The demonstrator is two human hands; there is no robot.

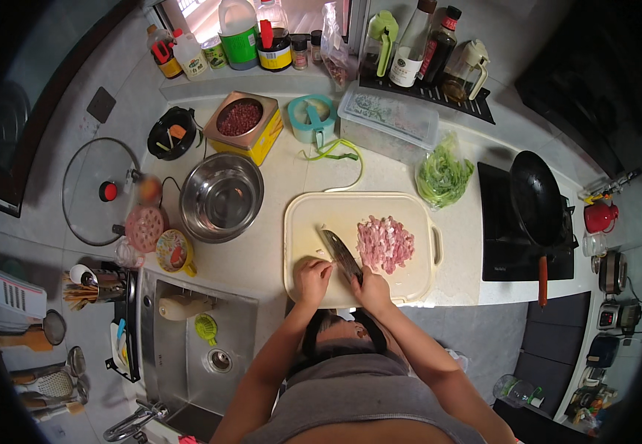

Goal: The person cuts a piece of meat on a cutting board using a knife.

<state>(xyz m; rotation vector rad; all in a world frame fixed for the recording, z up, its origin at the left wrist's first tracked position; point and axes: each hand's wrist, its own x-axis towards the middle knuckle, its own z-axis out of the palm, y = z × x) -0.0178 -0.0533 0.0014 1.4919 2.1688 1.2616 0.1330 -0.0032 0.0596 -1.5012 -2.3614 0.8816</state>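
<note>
My right hand (375,289) grips the handle of a kitchen knife (341,252). Its dark blade points away from me and to the left, low over a cream plastic cutting board (304,222). A heap of chopped raw pink meat (386,244) lies on the board just right of the blade. To the left of the knife is my left hand (314,282), fingers curled and fingertips close to the blade. Whether a small scrap sits between those fingertips is too small to tell. Tiny bits (320,252) lie on the board beyond that hand.
A steel bowl (221,198) stands left of the board, above the sink (199,383). Beyond the board lie green stalks (361,166) and a lidded plastic container (387,119). Bagged greens (444,172) lie right, before a wok (536,200) on the cooktop (496,222).
</note>
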